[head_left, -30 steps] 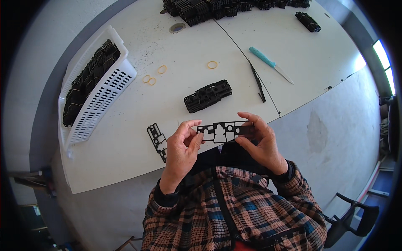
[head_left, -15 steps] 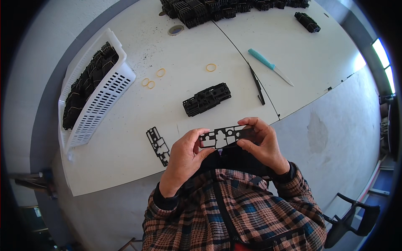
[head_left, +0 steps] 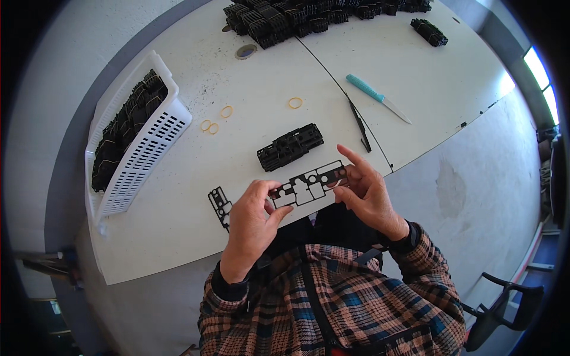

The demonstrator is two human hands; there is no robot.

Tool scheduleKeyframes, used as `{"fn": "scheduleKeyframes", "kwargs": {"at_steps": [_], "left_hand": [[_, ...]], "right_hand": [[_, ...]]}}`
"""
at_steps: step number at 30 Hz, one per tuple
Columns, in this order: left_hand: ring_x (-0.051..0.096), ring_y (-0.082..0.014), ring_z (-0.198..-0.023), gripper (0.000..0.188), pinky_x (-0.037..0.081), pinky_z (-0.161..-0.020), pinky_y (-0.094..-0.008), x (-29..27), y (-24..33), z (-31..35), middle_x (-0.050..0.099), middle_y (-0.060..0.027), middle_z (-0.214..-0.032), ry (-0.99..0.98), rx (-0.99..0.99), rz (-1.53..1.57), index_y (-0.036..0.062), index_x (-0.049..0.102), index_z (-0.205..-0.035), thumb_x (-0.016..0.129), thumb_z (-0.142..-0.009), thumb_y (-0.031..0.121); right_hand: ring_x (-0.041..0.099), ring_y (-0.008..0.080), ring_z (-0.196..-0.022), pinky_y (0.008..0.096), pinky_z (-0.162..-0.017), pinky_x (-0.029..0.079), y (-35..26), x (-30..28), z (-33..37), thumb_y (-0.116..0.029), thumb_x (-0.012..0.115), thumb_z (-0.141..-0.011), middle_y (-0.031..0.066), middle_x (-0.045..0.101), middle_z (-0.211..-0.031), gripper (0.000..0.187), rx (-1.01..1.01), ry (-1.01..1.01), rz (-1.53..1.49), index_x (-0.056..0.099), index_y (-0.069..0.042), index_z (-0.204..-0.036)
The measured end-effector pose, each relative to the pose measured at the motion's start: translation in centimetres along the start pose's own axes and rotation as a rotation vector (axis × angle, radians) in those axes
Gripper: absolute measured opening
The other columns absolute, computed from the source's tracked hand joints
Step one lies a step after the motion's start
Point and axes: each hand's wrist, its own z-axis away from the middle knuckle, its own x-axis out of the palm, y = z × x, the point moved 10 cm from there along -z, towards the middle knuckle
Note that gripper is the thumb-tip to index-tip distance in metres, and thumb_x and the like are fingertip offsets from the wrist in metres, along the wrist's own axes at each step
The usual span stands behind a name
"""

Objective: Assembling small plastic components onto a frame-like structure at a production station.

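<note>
I hold one flat black plastic frame (head_left: 309, 185) with cut-out windows, level above the near edge of the white table (head_left: 178, 207), just in front of my chest. My left hand (head_left: 252, 222) pinches its left end, thumb and fingertips closed on the plastic. My right hand (head_left: 365, 190) grips the right end with thumb and lower fingers, while the forefinger sticks out straight, clear of the frame.

On the table just left of my left hand lies one more flat black frame piece (head_left: 219, 204), smaller and partly hidden by my knuckles. Just beyond the held frame sits one stack of black parts (head_left: 290, 146), bundled together. Right of it lies one thin black strip (head_left: 358, 126) along the seam between the two table tops.

I count four yellow rubber bands: two touching each other (head_left: 209, 126), one near them (head_left: 226, 111), and one further right (head_left: 295, 102). One knife with a teal handle (head_left: 378, 98) rests on the right table top. At the left stands one white slotted basket (head_left: 139, 160), filled with black parts. At the far edge there is a big heap of black parts (head_left: 297, 18), too many to count, one separate bundle (head_left: 428, 31) to its right, and one roll of tape (head_left: 246, 51) near the heap.
</note>
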Motion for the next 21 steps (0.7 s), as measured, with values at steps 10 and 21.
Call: {"fn": "scheduleKeyframes", "kwargs": {"at_steps": [10,21], "left_hand": [[0.052,-0.0080,-0.063,0.044,0.044,-0.054,-0.0229,-2.5,0.7,-0.2,0.060,-0.0042,-0.089,0.173,0.083,-0.046,0.0039,0.060,-0.109,0.080,-0.071,-0.004],[0.059,-0.0153,-0.066,0.043,0.050,-0.061,-0.0279,-1.1,0.3,-0.2,0.061,-0.0079,-0.097,0.064,0.060,-0.142,0.0045,0.059,-0.109,0.081,-0.072,0.005]], "right_hand": [[0.063,0.0075,-0.077,0.0161,-0.055,0.049,-0.5,-0.4,-1.6,0.002,0.056,-0.093,0.0123,0.067,-0.106,0.056,-0.022,-0.034,0.067,0.037,0.000,-0.145],[0.061,0.0051,-0.072,0.0173,-0.057,0.050,1.0,-0.6,-2.3,-0.002,0.055,-0.094,0.0078,0.068,-0.095,0.041,0.055,-0.132,0.160,0.051,0.001,-0.135]]}}
